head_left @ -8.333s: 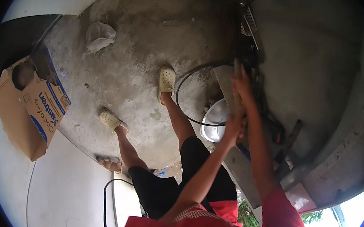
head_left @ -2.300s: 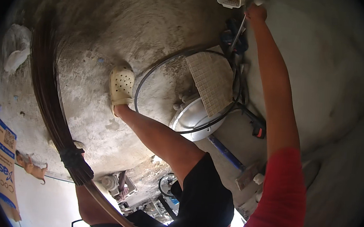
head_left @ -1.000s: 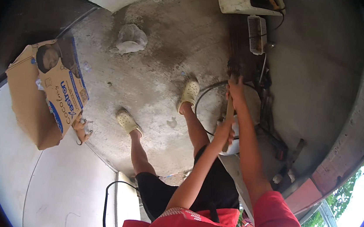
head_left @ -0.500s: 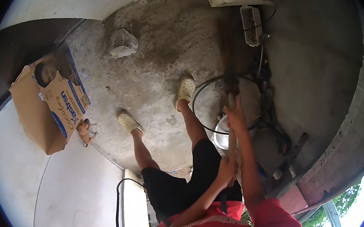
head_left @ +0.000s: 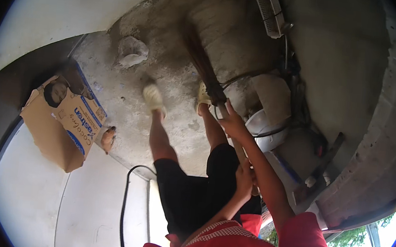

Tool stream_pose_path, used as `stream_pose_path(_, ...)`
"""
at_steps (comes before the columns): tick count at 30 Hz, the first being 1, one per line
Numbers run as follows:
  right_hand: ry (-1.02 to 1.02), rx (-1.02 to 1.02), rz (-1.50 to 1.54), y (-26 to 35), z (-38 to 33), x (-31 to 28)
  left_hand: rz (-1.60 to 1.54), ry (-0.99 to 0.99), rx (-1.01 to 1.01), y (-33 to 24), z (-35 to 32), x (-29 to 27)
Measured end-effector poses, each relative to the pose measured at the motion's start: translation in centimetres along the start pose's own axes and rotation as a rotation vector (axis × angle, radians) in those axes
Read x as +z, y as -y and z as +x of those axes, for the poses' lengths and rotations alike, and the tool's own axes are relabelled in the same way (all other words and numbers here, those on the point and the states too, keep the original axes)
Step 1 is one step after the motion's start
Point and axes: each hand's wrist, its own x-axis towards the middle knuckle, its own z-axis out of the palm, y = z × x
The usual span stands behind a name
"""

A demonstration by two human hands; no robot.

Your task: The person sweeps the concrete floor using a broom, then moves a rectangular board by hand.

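A broom (head_left: 205, 68) with long dark brown bristles and a stick handle slants across the middle, its blurred bristle end over the concrete floor beyond my feet. My right hand (head_left: 234, 125) grips the handle just below the bristle binding. Closer to my body, my left hand (head_left: 245, 179) is wrapped round the lower handle. Its fingers are partly hidden by the right forearm. A cream clog (head_left: 153, 97) on my left foot is smeared by motion; the other clog (head_left: 204, 95) stands beside the broom's binding, partly covered by it.
A crumpled whitish plastic bag (head_left: 133, 52) lies on the floor. At left are an open cardboard box (head_left: 59, 127) and a small brown puppy (head_left: 108, 139). To the right stand a white basin (head_left: 266, 132), a dark hose and a wall. Farther off sits a white basket (head_left: 269, 15).
The broom's bristles have swung left across the floor, and both hands have shifted left with the handle. My left foot has stepped forward. A flat panel over the basin shows more fully.
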Motion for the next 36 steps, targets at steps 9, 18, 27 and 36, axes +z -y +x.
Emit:
stream_pose_path(9,-0.398,0.061,0.245,9.7,9.9,0.3,0.335,0.158,0.011,-17.9,6.3,-3.4)
stream_pose_path(18,-0.009,-0.005,0.092,10.9,4.7,15.1,0.183,-0.066,-0.084,-17.5,-2.8,-11.1)
stream_pose_path(27,-0.163,-0.212,0.771,19.3,0.7,7.9,0.426,0.032,0.010,-25.2,-4.8,-4.8)
stream_pose_path(36,-0.222,-0.184,0.099,19.7,14.4,9.8,-0.269,0.315,-0.134,-29.1,5.3,-5.2)
